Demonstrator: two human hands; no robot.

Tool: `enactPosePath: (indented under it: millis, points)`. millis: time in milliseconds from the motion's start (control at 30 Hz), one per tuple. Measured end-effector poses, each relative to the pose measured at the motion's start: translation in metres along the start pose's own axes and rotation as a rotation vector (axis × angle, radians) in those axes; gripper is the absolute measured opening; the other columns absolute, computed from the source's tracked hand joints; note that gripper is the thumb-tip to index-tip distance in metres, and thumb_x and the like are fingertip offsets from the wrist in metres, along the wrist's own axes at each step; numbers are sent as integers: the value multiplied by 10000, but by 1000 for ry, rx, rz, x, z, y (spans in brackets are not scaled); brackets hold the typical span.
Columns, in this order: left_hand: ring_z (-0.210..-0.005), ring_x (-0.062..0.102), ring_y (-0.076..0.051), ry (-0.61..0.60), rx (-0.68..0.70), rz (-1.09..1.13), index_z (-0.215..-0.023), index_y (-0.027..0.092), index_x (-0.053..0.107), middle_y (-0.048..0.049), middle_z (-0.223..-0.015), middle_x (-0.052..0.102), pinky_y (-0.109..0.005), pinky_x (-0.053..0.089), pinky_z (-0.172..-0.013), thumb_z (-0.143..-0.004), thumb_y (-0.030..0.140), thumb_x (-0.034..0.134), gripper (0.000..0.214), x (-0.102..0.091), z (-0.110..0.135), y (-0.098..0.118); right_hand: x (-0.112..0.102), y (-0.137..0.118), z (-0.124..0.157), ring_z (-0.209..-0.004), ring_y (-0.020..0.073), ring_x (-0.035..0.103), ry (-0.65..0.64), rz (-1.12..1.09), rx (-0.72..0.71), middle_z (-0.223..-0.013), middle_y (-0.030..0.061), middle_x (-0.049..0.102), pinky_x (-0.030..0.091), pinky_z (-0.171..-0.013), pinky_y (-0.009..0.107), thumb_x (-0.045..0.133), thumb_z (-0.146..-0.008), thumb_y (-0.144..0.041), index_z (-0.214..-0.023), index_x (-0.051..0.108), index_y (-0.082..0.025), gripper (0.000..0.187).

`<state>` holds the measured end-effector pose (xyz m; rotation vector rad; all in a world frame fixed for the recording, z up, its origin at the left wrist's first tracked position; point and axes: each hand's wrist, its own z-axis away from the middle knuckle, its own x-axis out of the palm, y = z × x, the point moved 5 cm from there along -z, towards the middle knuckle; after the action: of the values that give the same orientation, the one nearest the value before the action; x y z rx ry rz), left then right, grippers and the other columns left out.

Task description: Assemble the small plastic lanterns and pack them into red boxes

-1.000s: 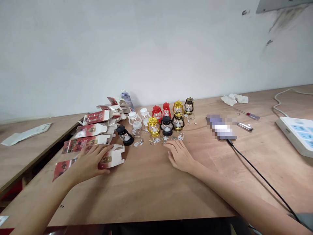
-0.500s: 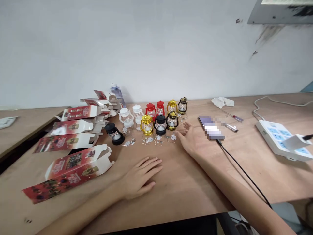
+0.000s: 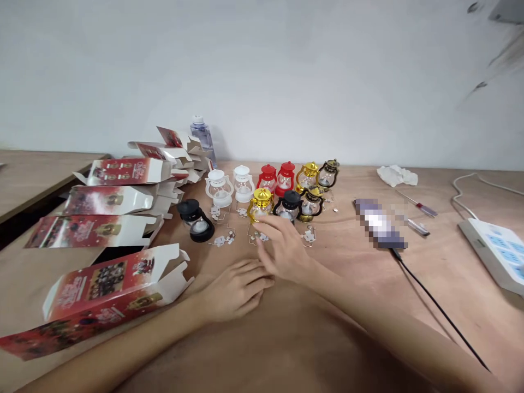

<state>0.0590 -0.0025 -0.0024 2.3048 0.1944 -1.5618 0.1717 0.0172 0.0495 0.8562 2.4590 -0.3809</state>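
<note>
A gold lantern (image 3: 261, 197) stands upright in the front row, beside a black lantern (image 3: 287, 201), both just beyond the right hand (image 3: 284, 248). The right grip is loosely parted, fingers bent, with nothing visible in it. The left hand (image 3: 233, 290) lies palm down on the bench (image 3: 295, 349), its grip slack and apparently holding nothing. Opened red cartons (image 3: 123, 281) lie left; a phone (image 3: 387, 239) lies right.

The person's left grip (image 3: 236, 290) is a bare hand with slender fingers and a narrow wrist; the left forearm (image 3: 139, 346) is slim, smooth and uncovered as far as the view reaches. The right grip (image 3: 285, 252), likewise bare, joins an equally slim, uncovered right forearm (image 3: 385, 319).
</note>
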Motion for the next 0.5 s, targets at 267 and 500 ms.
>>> enactPosePath:
  millis: [267, 500]
  points:
    - [-1182, 559, -202, -29, 63, 48, -1135, 154, 592, -63, -1260, 628, -354, 408, -1065, -871, 182, 469, 292, -9, 27, 1, 93, -17, -79, -1034, 307, 561, -467, 138, 226, -1400, 180, 376, 527, -761, 445, 431, -862, -624, -1445, 242, -327, 681]
    - [-1217, 523, -174, -43, -71, 147, -1184, 164, 559, -36, -1293, 605, -324, 337, -1122, -867, 211, 515, 324, -5, 30, 3, 106, -15, -80, -769, 212, 610, -566, 102, 241, -997, 89, 585, 478, -527, 281, 468, -912, -419, -1241, 482, -278, 359]
